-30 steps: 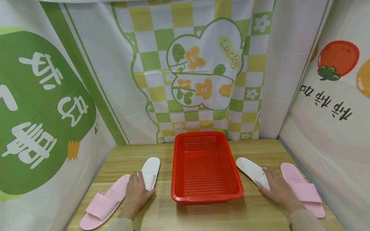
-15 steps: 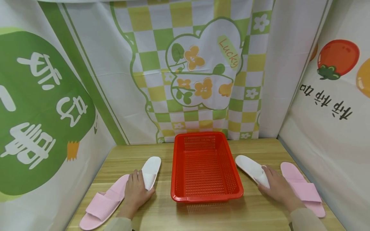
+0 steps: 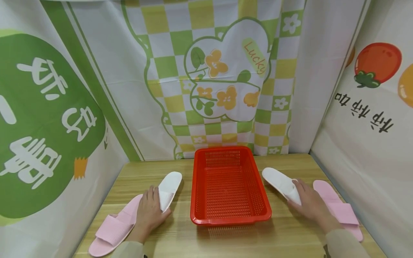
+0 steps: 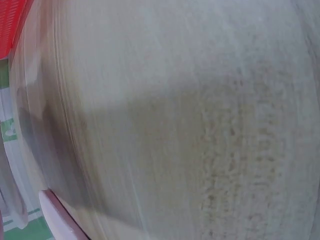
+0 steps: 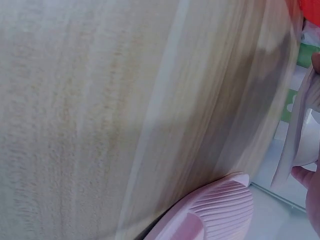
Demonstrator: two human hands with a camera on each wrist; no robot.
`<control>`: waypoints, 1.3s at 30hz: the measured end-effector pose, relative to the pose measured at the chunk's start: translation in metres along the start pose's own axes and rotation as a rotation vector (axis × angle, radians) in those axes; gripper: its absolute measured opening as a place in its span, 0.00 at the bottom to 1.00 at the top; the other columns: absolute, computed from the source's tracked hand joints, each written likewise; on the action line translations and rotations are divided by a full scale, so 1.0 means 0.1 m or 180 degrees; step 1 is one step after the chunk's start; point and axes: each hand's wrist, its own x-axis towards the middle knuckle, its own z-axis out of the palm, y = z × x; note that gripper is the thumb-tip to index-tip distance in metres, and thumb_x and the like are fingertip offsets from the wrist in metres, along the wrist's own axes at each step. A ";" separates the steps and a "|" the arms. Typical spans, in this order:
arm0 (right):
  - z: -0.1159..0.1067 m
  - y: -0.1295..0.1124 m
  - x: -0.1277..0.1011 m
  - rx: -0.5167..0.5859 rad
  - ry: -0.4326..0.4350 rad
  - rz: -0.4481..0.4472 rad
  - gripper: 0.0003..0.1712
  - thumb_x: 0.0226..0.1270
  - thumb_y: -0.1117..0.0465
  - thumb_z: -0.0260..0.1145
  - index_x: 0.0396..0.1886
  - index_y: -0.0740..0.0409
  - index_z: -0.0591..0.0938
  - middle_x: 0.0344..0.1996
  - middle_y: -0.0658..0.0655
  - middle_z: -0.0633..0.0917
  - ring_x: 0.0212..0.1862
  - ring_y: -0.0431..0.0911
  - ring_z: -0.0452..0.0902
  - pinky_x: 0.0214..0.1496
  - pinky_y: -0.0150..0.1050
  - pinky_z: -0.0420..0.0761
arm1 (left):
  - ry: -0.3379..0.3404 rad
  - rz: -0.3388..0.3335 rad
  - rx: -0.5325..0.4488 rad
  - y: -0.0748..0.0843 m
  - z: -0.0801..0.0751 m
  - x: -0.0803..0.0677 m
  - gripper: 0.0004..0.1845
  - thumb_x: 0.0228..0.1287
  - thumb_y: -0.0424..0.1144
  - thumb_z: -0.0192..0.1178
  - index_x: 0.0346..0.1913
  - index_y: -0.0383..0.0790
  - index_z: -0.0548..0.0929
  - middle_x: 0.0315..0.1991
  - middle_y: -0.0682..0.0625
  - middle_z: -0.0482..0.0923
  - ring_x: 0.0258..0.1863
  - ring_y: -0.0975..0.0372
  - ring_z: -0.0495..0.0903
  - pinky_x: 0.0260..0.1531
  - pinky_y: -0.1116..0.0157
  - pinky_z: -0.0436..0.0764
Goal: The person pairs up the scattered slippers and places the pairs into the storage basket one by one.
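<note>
A red mesh basket (image 3: 229, 215) stands mid-table. To its left, my left hand (image 3: 154, 201) lies over the strap end of a white slipper (image 3: 171, 182) and grips it, beside a pink slipper (image 3: 113, 228). On the basket's right, my right hand (image 3: 298, 195) grips the other white slipper (image 3: 279, 181), with a second pink slipper (image 3: 338, 209) just beyond it. In the right wrist view the white slipper's edge (image 5: 295, 145) sits pinched between fingers above the pink slipper (image 5: 215, 215). The blurred left wrist view shows only table (image 4: 175, 125) and a pink slipper edge (image 4: 57, 215).
The wooden table (image 3: 226, 240) is walled by printed cloth at the back (image 3: 226, 71), left (image 3: 48, 125) and right (image 3: 371, 125). The basket holds nothing. A corner of the basket (image 4: 10, 20) shows in the left wrist view.
Both white slippers have shifted slightly away from me under my hands, the left one's toe angling toward the basket. The basket and pink slippers have stayed put.
</note>
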 end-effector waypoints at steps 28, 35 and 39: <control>-0.02 0.03 0.04 0.0001 0.0257 -0.0119 0.45 0.51 0.49 0.75 0.63 0.68 0.68 0.57 0.73 0.72 0.56 0.69 0.69 0.51 0.65 0.71 | -0.0597 0.0006 -0.0013 0.03 0.07 -0.10 0.49 0.36 0.59 0.72 0.57 0.25 0.72 0.53 0.28 0.69 0.46 0.36 0.72 0.35 0.43 0.76; -0.05 0.00 0.05 -0.0009 0.0360 -0.0195 0.46 0.49 0.49 0.75 0.63 0.69 0.68 0.56 0.73 0.72 0.55 0.68 0.70 0.50 0.64 0.72 | -0.0572 -0.0052 -0.0041 0.01 0.09 -0.11 0.46 0.36 0.55 0.69 0.56 0.24 0.72 0.53 0.27 0.68 0.46 0.36 0.73 0.35 0.43 0.77; -0.07 0.01 0.05 -0.0053 0.0349 -0.0199 0.46 0.49 0.49 0.75 0.63 0.68 0.68 0.56 0.73 0.72 0.54 0.68 0.70 0.50 0.64 0.71 | -0.0500 -0.0029 -0.0026 0.01 0.07 -0.09 0.46 0.34 0.54 0.69 0.56 0.24 0.73 0.53 0.28 0.69 0.45 0.37 0.74 0.35 0.44 0.76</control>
